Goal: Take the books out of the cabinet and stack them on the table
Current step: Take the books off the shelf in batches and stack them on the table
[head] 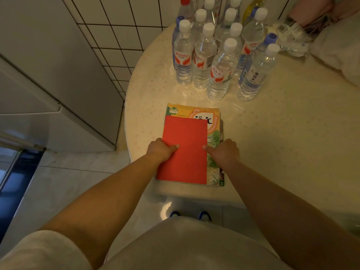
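Note:
A plain red book lies on top of a stack on the round cream table, near its front edge. Under it is a larger yellow-and-green textbook, with at least one more book edge showing on the right. My left hand grips the red book's left edge, thumb on the cover. My right hand holds the stack's right side, thumb on the red book's right edge. The cabinet's inside is not in view.
Several clear water bottles stand in a cluster just behind the stack. Crumpled plastic wrap and a pale cushion lie at the back right. A white cabinet or appliance stands to the left, against a tiled wall.

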